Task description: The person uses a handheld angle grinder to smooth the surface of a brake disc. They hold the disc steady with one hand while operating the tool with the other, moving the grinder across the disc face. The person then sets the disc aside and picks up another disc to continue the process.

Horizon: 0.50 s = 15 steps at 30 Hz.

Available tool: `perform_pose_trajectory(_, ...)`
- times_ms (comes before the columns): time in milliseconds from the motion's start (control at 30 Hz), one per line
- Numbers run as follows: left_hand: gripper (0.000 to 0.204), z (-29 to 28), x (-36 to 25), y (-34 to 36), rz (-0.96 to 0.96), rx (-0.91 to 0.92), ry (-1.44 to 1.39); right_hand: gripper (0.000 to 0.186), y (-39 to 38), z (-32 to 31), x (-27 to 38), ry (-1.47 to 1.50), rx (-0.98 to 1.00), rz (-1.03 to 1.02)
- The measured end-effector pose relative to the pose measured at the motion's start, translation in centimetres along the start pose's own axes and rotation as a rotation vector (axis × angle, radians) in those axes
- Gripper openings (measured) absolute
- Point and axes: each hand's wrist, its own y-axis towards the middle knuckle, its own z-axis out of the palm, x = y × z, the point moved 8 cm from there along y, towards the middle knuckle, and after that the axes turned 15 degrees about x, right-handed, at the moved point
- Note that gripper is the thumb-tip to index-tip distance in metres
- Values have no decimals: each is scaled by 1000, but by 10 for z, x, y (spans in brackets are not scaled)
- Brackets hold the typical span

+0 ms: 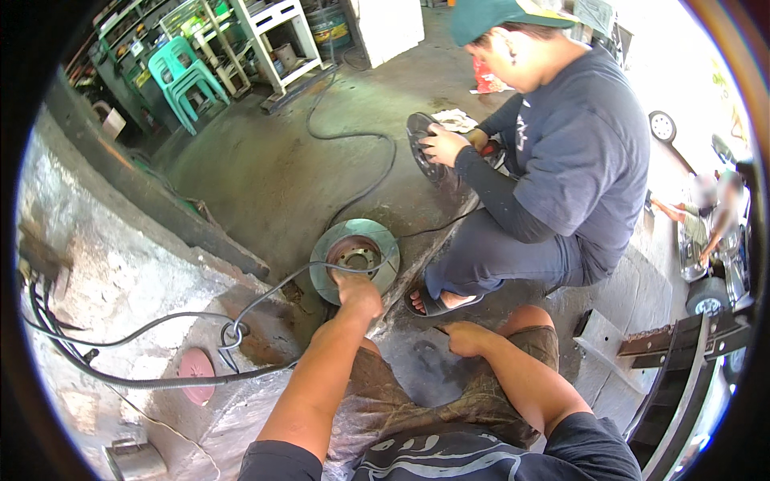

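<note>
A grey brake disc [324, 276] rests at the floor's edge in front of me, its hollow hub facing up. My left hand [354, 290] reaches into that hub and grips its near rim; the fingertips are partly hidden there. Across the disc's face runs a dark cable [297, 272]. To the right, my right hand [469, 339] hangs between my knees, apart from the disc. Its fingers are curled closed around something small and dark at the tip, too small to name.
A crouching co-worker [577, 152] in a cap holds another dark disc [421, 144]. Cables loop over the ledge at left, beside a pink oval disc [197, 375] and a metal cup [136, 460]. Green stacked chairs [180, 76] stand at the back. A steel frame [674, 377] lies right.
</note>
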Motion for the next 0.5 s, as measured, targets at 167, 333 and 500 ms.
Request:
perform_pose_trajectory(167,92,-16,15,-37,297,-156,-258,52,-4,-22,9,106,-229,-77)
perform_pose_trajectory(333,40,45,-67,-82,687,-339,-591,51,0,-38,43,261,79,-44)
perform_pose_trajectory(500,18,70,-90,-71,722,-117,-379,62,1,-67,50,-177,-137,-71)
